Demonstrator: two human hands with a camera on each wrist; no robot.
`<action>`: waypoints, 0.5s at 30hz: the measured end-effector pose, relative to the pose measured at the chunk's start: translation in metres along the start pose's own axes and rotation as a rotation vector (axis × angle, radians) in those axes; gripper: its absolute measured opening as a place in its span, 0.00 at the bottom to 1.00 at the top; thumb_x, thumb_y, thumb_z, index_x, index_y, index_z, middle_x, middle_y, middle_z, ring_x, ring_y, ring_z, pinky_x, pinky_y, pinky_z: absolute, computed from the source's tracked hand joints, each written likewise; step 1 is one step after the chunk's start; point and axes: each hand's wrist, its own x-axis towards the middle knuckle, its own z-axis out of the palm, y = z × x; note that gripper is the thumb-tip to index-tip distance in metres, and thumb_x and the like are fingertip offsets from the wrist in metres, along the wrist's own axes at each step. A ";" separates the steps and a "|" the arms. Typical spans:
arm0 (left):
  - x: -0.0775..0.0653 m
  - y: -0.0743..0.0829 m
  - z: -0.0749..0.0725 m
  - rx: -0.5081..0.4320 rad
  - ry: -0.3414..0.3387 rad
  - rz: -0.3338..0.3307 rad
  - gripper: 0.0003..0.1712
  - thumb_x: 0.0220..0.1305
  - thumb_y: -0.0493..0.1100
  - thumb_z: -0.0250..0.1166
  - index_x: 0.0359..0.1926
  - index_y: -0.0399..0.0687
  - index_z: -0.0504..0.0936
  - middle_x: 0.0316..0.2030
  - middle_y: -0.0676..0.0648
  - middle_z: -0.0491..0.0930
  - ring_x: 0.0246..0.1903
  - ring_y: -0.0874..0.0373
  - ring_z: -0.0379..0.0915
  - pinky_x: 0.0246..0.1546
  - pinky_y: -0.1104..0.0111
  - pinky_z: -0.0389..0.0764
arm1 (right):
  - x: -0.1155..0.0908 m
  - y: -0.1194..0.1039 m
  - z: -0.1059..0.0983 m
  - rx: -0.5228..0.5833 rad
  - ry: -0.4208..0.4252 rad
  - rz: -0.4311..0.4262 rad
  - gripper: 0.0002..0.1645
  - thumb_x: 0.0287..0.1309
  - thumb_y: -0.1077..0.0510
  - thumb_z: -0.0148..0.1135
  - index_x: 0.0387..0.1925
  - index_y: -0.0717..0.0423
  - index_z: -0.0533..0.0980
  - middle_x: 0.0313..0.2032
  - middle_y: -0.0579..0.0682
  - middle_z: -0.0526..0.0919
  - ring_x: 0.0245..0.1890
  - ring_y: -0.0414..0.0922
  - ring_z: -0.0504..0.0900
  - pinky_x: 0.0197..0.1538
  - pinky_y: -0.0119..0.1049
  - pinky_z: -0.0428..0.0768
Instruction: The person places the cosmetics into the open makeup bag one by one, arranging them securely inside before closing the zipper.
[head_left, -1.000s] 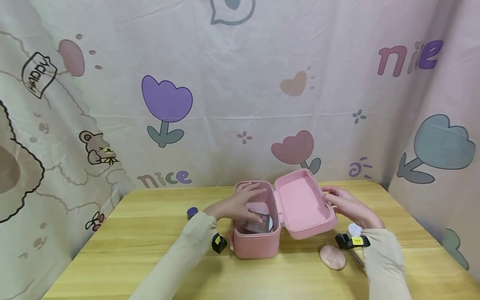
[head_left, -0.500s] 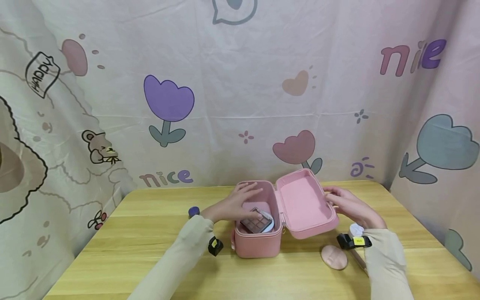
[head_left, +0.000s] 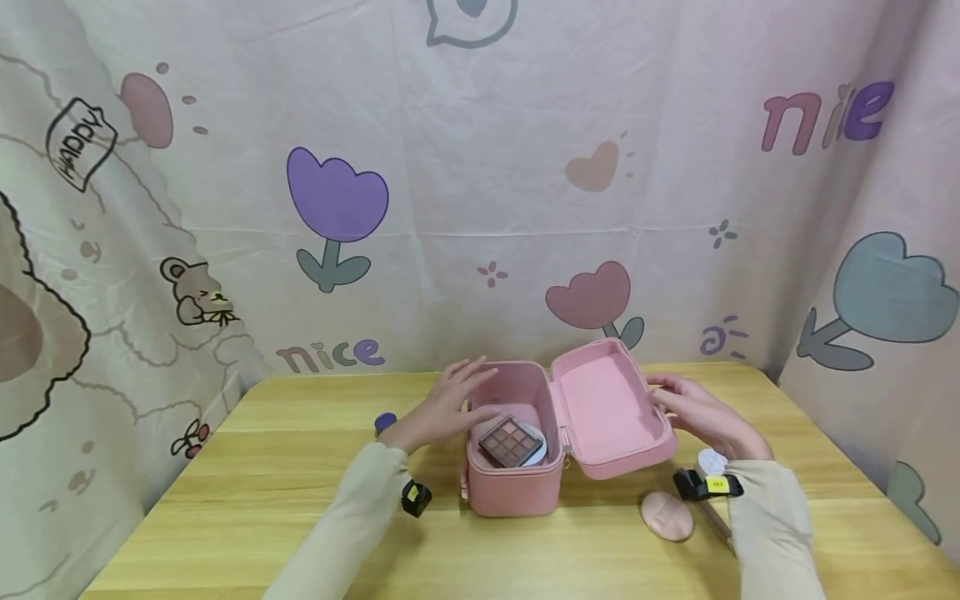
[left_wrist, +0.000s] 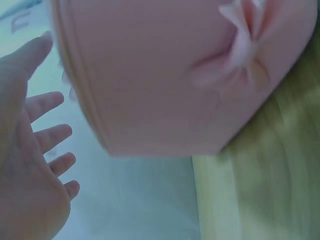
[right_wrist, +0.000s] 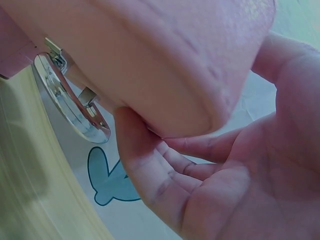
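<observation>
A pink makeup case stands on the table with its lid folded out to the right. Inside lies an eyeshadow palette, tilted over a white round item. My left hand is spread at the case's left rim, holding nothing. In the left wrist view its fingers are apart beside the case wall, which carries a pink bow. My right hand grips the lid's outer edge. The right wrist view shows fingers and thumb around that edge, near a shiny handle.
A beige round puff, a white round item and a slim brown stick lie near my right wrist. Behind my left wrist sits a dark purple round item. A patterned curtain hangs behind the table.
My left hand has let go of the eyeshadow palette and drawn back left out of the case. The palette has settled tilted inside. My right hand stays on the lid.
</observation>
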 end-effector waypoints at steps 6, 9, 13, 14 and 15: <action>-0.018 -0.017 -0.004 -0.087 0.104 -0.027 0.31 0.71 0.52 0.53 0.69 0.43 0.66 0.72 0.40 0.54 0.70 0.38 0.43 0.63 0.37 0.48 | -0.001 0.000 0.000 -0.018 -0.002 0.011 0.35 0.68 0.59 0.45 0.67 0.78 0.49 0.59 0.70 0.65 0.50 0.51 0.73 0.52 0.42 0.77; -0.026 -0.024 -0.003 -0.136 0.182 -0.011 0.27 0.73 0.47 0.50 0.66 0.37 0.69 0.70 0.37 0.58 0.69 0.35 0.45 0.64 0.38 0.47 | -0.001 -0.001 0.000 -0.020 0.000 0.011 0.35 0.68 0.58 0.44 0.67 0.78 0.49 0.59 0.71 0.64 0.51 0.51 0.73 0.52 0.43 0.76; -0.037 -0.034 0.000 -0.174 0.261 -0.008 0.25 0.75 0.44 0.43 0.64 0.33 0.70 0.68 0.34 0.59 0.67 0.33 0.46 0.63 0.38 0.46 | 0.000 -0.001 0.000 -0.017 -0.001 0.008 0.35 0.68 0.59 0.44 0.67 0.79 0.49 0.59 0.72 0.64 0.51 0.51 0.73 0.52 0.43 0.76; -0.040 -0.035 0.000 -0.181 0.274 -0.014 0.26 0.76 0.44 0.41 0.64 0.32 0.70 0.68 0.33 0.60 0.67 0.33 0.46 0.62 0.38 0.46 | 0.000 -0.001 0.000 -0.015 -0.002 0.008 0.35 0.68 0.59 0.44 0.67 0.79 0.49 0.59 0.71 0.65 0.50 0.50 0.73 0.52 0.42 0.76; -0.042 -0.037 0.000 -0.184 0.288 -0.020 0.27 0.77 0.45 0.39 0.64 0.32 0.69 0.68 0.33 0.60 0.66 0.32 0.47 0.61 0.37 0.46 | 0.000 -0.001 0.001 -0.014 -0.001 0.008 0.35 0.68 0.59 0.44 0.67 0.79 0.49 0.59 0.71 0.65 0.50 0.50 0.74 0.52 0.42 0.77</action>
